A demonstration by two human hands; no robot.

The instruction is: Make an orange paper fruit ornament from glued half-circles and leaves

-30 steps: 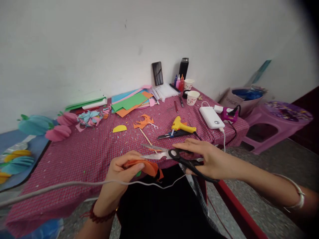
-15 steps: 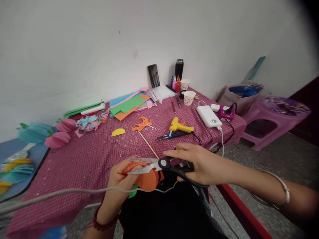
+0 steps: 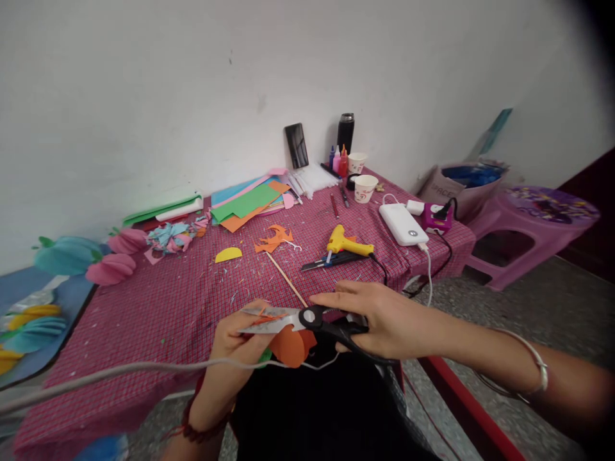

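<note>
Black-handled scissors (image 3: 311,318) are gripped in my right hand (image 3: 384,320), their blades pointing left and slightly apart. Orange paper (image 3: 289,346) is pinched between the fingers of my left hand (image 3: 239,342), with one rounded piece hanging below the blades. A strip of that paper lies between the blades, close to my left fingertips. Under my left hand a bit of green paper (image 3: 264,358) shows. Both hands are above my lap at the table's near edge. My left palm hides part of the orange paper.
On the checked tablecloth (image 3: 182,307) lie a yellow glue gun (image 3: 346,242), a wooden stick (image 3: 287,280), orange scraps (image 3: 273,238) and a yellow half-circle (image 3: 228,255). A white power bank (image 3: 402,224) sits right; paper pumpkins (image 3: 111,269) stand left. A pale cable (image 3: 144,367) crosses in front.
The scissors and my right hand have shifted slightly left, so the blades reach further over the orange paper. The orange paper has turned a little in my left hand.
</note>
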